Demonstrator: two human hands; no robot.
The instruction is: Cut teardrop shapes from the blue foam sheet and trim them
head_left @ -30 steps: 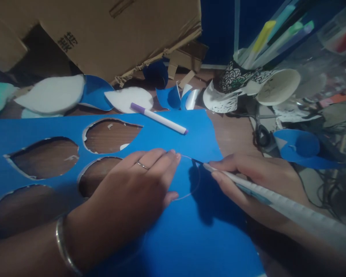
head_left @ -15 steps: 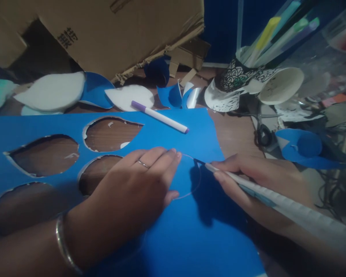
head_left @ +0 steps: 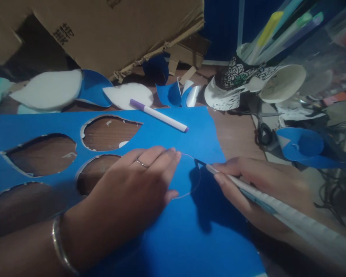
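Note:
A big blue sheet point(head_left: 190, 238) with several leaf-shaped holes cut out of it lies on the wooden table. My left hand point(head_left: 132, 192) rests flat on it, fingers stretched out, wearing a ring and a bangle. A thin curved pencil line point(head_left: 197, 181) runs round the fingertips. My right hand point(head_left: 253, 188) is closed on a long white pen point(head_left: 276, 207), whose dark tip touches the sheet at the top of that line.
A purple-capped marker point(head_left: 158, 114) lies on the sheet's far edge. White and blue cut-out leaf shapes point(head_left: 50, 89) sit behind it, under a torn cardboard box point(head_left: 127, 34). Patterned paper cups point(head_left: 233, 84), a tub of pens point(head_left: 273, 30), scissors point(head_left: 263, 132) and a blue scrap point(head_left: 302, 146) crowd the right.
Both hands stay almost in place; the pen tip has barely shifted along the curve. The view has drifted slightly.

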